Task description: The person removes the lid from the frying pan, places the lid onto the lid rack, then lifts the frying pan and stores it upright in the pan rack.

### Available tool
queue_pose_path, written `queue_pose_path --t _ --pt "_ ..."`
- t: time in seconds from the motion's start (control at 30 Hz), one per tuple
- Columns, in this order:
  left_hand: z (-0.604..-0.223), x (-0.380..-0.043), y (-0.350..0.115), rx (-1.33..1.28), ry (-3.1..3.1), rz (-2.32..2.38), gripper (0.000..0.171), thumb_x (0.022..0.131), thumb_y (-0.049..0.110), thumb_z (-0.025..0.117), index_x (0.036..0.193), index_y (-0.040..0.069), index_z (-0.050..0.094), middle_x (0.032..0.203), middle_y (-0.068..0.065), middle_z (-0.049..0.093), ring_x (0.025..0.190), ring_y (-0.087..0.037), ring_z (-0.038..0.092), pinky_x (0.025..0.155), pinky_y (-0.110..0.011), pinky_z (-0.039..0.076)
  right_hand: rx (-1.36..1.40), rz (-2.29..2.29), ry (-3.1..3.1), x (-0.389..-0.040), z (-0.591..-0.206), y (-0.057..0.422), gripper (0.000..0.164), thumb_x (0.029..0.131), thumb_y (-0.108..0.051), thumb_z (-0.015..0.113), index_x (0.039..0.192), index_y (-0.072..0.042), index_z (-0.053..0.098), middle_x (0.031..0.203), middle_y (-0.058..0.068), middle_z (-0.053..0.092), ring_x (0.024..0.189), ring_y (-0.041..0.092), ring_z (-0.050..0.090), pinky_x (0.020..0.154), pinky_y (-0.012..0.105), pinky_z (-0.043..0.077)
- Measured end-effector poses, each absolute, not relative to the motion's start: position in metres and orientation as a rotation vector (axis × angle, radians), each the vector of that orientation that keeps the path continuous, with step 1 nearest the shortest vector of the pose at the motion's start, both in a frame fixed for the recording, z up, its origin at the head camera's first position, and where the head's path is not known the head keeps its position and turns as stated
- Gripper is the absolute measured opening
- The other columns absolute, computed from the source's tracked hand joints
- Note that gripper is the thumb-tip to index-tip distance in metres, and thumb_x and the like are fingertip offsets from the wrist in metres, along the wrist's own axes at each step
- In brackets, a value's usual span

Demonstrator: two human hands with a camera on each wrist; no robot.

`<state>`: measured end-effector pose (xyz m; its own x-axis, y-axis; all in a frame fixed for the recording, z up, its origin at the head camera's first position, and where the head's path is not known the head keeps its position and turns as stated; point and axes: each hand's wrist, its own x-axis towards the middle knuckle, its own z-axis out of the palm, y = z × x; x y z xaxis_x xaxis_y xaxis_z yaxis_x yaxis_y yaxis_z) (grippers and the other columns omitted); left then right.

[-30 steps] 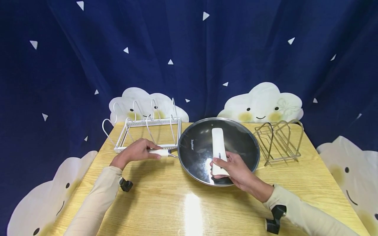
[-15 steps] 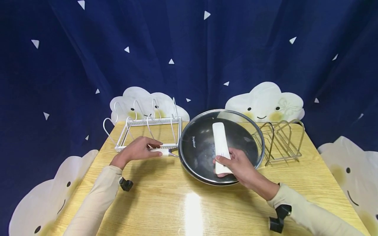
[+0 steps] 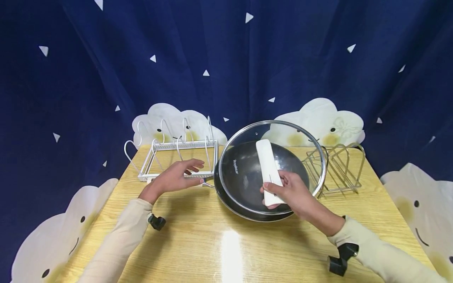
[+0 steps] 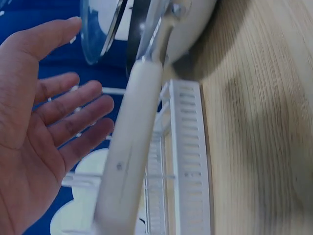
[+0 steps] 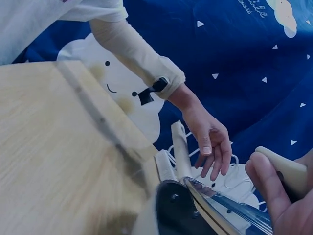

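Note:
My right hand [image 3: 291,192] grips the long white handle [image 3: 266,159] of a round glass lid [image 3: 235,167] with a metal rim. The lid is raised and tilted over a dark frying pan [image 3: 244,214], its rim shifted to the right of the pan's. On the table, the pan's white handle [image 4: 129,142] points left. My left hand [image 3: 177,177] hovers over that handle with its fingers spread and holds nothing. In the left wrist view a gap shows between the palm and the pan handle.
Behind the left hand stands a white wire rack [image 3: 191,146] with upright loops. A metal wire rack [image 3: 339,190] is right of the pan, partly seen through the lid. A dark blue curtain [image 3: 226,51] with clouds hangs behind the wooden table [image 3: 198,243].
The right hand has lifted the lid off the pan, up and to the right. My left hand has let go of the pan handle, moved slightly right and spread its fingers.

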<state>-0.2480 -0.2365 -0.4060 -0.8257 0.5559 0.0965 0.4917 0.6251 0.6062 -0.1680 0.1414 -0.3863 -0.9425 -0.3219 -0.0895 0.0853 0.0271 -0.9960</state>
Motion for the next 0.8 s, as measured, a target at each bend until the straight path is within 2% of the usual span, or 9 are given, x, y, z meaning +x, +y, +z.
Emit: queue_pose_path --t 0.2,0.33,0.47,0.6,0.8 --pt "-0.402 -0.244 -0.220 0.905 2.690 1.052 0.063 0.092 0.032 0.078 0.145 0.007 0.053 0.142 -0.011 0.060 0.127 -0.033 0.061 0.106 -0.045 0.050 -0.275 -1.929 2.128 -0.170 -0.377 0.151 0.036 0.099 -0.004 0.063 0.124 0.019 0.050 0.094 0.019 0.073 0.076 0.029 0.075 0.064 0.050 0.062" --pt "-0.400 -0.242 -0.210 0.950 2.686 1.096 0.061 0.093 0.029 0.077 0.144 0.006 0.054 0.145 -0.010 0.057 0.130 -0.031 0.058 0.107 -0.047 0.048 -0.299 -1.894 2.209 -0.171 -0.371 0.158 0.037 0.098 -0.004 0.065 0.123 0.019 0.051 0.095 0.022 0.073 0.077 0.023 0.074 0.062 0.049 0.062" --pt "-0.401 -0.242 -0.198 1.000 2.678 1.138 0.063 0.094 0.030 0.075 0.147 0.004 0.051 0.149 -0.011 0.054 0.134 -0.032 0.055 0.109 -0.047 0.047 -0.309 -1.877 2.267 -0.170 -0.365 0.165 0.036 0.096 -0.003 0.067 0.121 0.018 0.052 0.093 0.024 0.073 0.074 0.026 0.074 0.060 0.048 0.062" --pt "-0.403 -0.243 -0.187 1.006 2.681 1.117 0.069 0.095 0.033 0.073 0.150 0.003 0.046 0.153 -0.011 0.050 0.136 -0.035 0.053 0.111 -0.043 0.045 -0.303 -1.861 2.317 -0.169 -0.359 0.173 0.036 0.095 -0.002 0.067 0.121 0.018 0.052 0.091 0.021 0.072 0.072 0.026 0.074 0.058 0.048 0.062" --pt "-0.402 -0.246 -0.172 1.044 2.687 1.090 0.071 0.095 0.036 0.072 0.151 0.002 0.044 0.152 -0.013 0.050 0.133 -0.037 0.055 0.110 -0.045 0.046 -0.339 -1.779 2.451 -0.167 -0.345 0.186 0.038 0.094 -0.003 0.070 0.122 0.016 0.054 0.091 0.020 0.073 0.070 0.022 0.073 0.056 0.045 0.061"
